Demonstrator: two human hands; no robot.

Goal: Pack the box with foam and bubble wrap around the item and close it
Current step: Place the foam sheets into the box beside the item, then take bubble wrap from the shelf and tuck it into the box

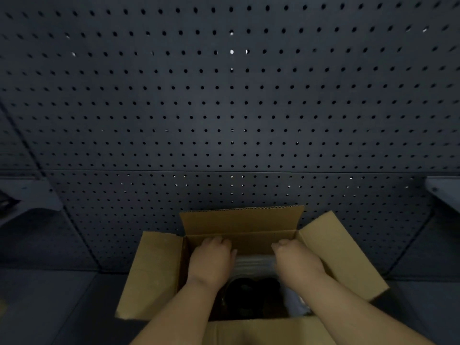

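Note:
An open brown cardboard box [159, 272] stands low in the middle of the view, all its flaps spread outward. Both my hands reach down into it. My left hand [211, 260] is at the far left of the inside, fingers curled downward and out of sight. My right hand [293, 260] is at the far right, fingers likewise curled down. Between them lies clear bubble wrap [254, 263], and both hands seem to hold its far edge. A dark round item [251, 297] sits deeper in the box, closer to me.
A dark pegboard wall [229, 108] fills the view behind the box. The box rests on a dark tabletop [62, 307]. Pale shelf-like pieces [32, 195] jut in at the left edge, and another pale piece [445, 190] at the right edge.

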